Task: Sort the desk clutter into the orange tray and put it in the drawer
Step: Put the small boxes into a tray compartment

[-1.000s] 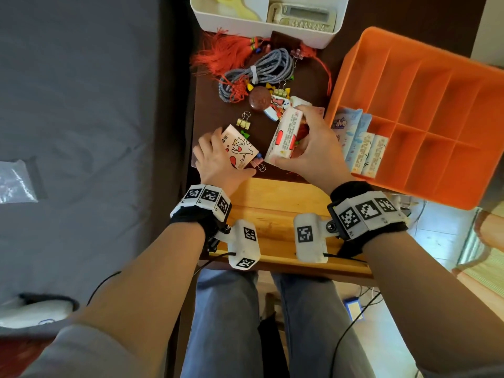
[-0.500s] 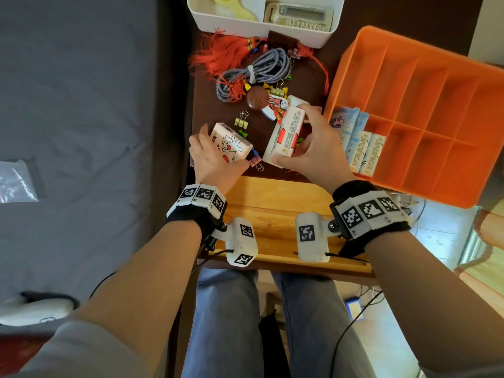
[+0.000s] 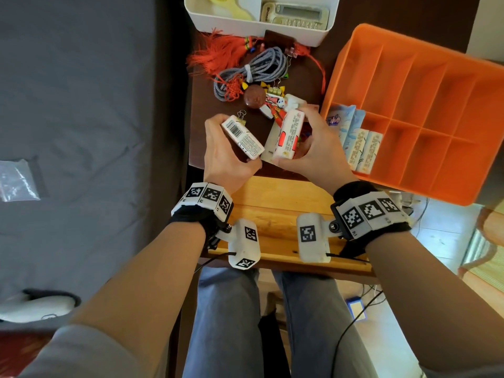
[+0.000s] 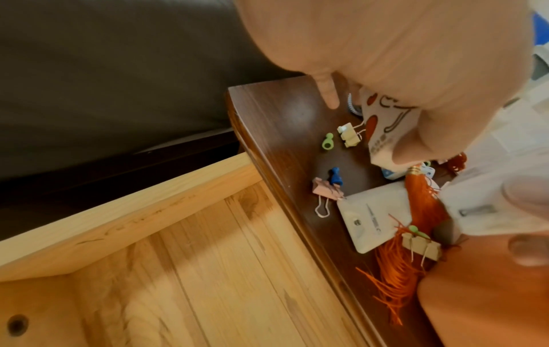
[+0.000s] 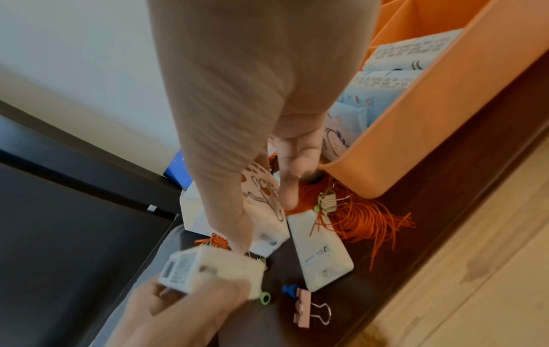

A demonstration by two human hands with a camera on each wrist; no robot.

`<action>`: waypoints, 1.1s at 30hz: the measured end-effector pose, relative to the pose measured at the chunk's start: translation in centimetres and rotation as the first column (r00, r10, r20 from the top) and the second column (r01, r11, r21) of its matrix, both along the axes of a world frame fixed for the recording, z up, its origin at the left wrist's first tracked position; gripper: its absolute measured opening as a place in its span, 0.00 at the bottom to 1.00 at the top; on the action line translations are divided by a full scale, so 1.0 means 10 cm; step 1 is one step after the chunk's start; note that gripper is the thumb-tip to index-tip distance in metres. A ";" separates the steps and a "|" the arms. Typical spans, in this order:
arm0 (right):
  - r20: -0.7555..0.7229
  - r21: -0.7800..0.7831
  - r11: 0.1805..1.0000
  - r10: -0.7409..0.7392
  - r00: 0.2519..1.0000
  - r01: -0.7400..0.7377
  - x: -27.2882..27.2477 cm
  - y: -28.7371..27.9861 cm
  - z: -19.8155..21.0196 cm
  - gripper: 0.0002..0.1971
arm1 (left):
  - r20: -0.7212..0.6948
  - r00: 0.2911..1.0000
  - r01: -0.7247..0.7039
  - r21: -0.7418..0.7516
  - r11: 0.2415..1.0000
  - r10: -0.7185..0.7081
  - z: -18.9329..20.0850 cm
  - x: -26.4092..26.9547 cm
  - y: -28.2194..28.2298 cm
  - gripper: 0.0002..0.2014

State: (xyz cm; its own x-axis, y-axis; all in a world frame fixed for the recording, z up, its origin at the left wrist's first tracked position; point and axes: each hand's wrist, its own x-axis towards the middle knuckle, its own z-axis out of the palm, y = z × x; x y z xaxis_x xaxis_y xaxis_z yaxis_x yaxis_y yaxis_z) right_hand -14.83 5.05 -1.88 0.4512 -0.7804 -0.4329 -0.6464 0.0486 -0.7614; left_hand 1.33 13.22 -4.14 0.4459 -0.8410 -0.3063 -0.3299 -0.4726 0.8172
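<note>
- Left hand point(image 3: 227, 152) raised just above the dark brown wooden counter point(image 3: 210, 105), fingers point(image 3: 215, 122) wrapped round a small white tissue pack with a barcode label point(image 3: 242, 138), thumb along its near edge.
- Right hand point(image 3: 313, 144) beside it, fingers point(image 3: 309, 111) and thumb clamped on a second white tissue pack with red print point(image 3: 286, 136), tilted on end; near corners of the two packs almost touching.
- Just right of the right fingers: compartmented orange plastic tray point(image 3: 425, 85), four pale blue and white tissue packs point(image 3: 354, 137) standing in its nearest left compartment.
- Under and between the fingers, flat on the counter: white rectangular card-like device point(image 4: 373, 218), orange tassel point(image 4: 415, 223) lying across it, pink binder clip point(image 4: 326, 191), blue pushpin point(image 4: 335, 177), green pushpin point(image 4: 416, 143), cream binder clip point(image 4: 349, 136).
- Beyond the fingers: coiled grey braided cable point(image 3: 256, 68), red tassel point(image 3: 218, 54), round brown disc point(image 3: 254, 98), painted figurine point(image 3: 276, 107), white plastic bin point(image 3: 261, 17) at the far edge.
- Below the wrists: open light wooden drawer point(image 4: 178, 270), bare boards showing.
</note>
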 end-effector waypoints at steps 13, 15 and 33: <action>0.161 0.078 0.994 -0.087 0.983 0.075 -0.07 -0.04 0.14 0.41 | -0.723 0.647 -0.199 0.148 0.969 0.244 0.26 -0.27 -0.43 0.30; 0.167 0.089 0.988 -0.143 0.976 0.129 -0.11 -0.06 0.13 0.41 | -0.772 0.581 -0.196 0.173 0.965 0.257 0.27 -0.32 -0.47 0.30; 0.252 0.105 0.981 -0.186 0.950 0.165 -0.33 -0.15 0.33 0.38 | -0.532 0.840 0.136 0.017 0.991 -0.106 0.35 -0.42 -0.54 0.32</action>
State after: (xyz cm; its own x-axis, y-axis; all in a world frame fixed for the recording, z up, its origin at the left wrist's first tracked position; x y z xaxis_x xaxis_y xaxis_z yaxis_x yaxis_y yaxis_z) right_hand -18.11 3.56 1.41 0.4155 -0.8243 -0.3846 -0.4025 0.2126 -0.8904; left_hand -2.88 7.83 -0.64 0.0991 -0.8539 -0.5109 0.0875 -0.5040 0.8593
